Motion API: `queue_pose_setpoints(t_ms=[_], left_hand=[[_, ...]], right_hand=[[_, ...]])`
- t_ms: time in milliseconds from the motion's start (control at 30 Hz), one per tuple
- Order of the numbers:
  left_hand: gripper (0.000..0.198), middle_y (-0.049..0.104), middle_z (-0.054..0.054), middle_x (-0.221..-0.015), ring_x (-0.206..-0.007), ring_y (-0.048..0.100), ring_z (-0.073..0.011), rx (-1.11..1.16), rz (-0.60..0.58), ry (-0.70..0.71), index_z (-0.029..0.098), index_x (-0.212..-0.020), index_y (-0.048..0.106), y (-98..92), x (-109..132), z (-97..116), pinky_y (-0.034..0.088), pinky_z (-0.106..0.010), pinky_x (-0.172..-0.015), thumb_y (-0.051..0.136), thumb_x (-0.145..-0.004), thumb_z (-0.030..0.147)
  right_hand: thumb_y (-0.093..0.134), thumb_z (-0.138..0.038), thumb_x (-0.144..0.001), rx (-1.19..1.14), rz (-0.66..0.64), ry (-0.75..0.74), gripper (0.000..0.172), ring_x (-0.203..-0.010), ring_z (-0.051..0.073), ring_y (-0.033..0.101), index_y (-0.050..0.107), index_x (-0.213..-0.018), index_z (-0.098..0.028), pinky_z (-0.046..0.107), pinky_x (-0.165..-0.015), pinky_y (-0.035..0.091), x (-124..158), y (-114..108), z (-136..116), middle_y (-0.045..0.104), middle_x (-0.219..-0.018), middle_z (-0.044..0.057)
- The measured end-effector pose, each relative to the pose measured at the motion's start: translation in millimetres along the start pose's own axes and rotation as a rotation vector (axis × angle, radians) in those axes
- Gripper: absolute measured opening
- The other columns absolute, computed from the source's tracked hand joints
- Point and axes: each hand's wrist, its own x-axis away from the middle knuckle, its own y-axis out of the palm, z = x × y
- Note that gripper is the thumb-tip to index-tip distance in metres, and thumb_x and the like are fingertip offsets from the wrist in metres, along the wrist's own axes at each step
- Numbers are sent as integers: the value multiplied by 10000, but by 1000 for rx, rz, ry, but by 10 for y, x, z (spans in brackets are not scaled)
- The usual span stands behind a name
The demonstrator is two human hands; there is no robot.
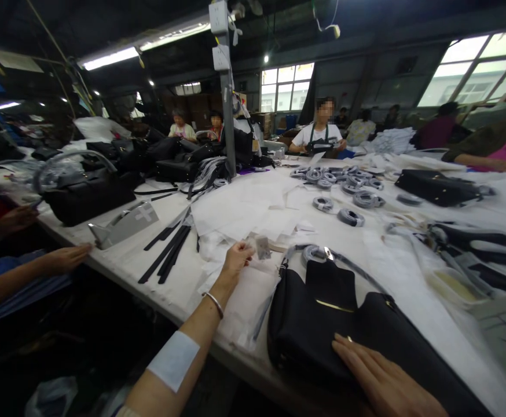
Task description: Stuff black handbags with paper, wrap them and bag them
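A black handbag lies at the table's near edge, its flap folded up to show a gold-edged slit and a metal clasp. My right hand rests on the front of the bag with its fingers stretched out. Left of the bag, my left hand is closed in a pinch on a small translucent packet. Beneath that hand are thin white sheets. The bag's strap, in a clear wrap, arches behind it.
Wrapped strap coils lie beyond the bag, with white paper and black strips to the left. Another black bag sits at right. A co-worker's hand is at the left edge. A metal post rises mid-table.
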Motion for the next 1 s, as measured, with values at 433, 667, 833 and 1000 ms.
queue_pose_setpoints(t_ms=[433, 667, 833, 1000], left_hand=[[748, 520, -121, -1455, -1398, 409, -310, -933, -802, 908, 203, -1393, 502, 213, 1137, 600, 212, -523, -1186, 803, -760, 462], [603, 571, -132, -1401, -1289, 543, -288, -1145, -698, 942, 214, -1419, 466, 387, 1149, 387, 320, -502, -1138, 695, -865, 280], [488, 690, -122, -1182, -1010, 696, -252, -1224, -641, 934, 209, -1395, 505, 547, 1358, 351, 540, -359, -848, 494, -922, 91], [568, 623, -145, -1318, -1133, 650, -272, -1235, -545, 1053, 228, -1464, 429, 551, 1504, 110, 526, -400, -942, 450, -923, 54]], right_hand=[[718, -110, -698, -29, -278, 300, 686, -1161, 286, 626, 542, -1356, -198, 435, -948, 541, -482, -205, -170, 593, -1380, 123], [725, -124, -709, -41, -413, 287, 658, -1279, 297, 554, 570, -1347, -165, 533, -1100, 409, -163, -261, 254, 592, -1376, 146], [557, -11, -788, -34, -357, 214, 526, -1172, 246, 641, 637, -1277, -186, 484, -1050, 481, -46, -164, 347, 666, -1282, 104], [413, 76, -768, 47, -218, 123, 624, -1207, 204, 617, 621, -1302, -173, 434, -1064, 479, 207, -10, 339, 659, -1297, 94]])
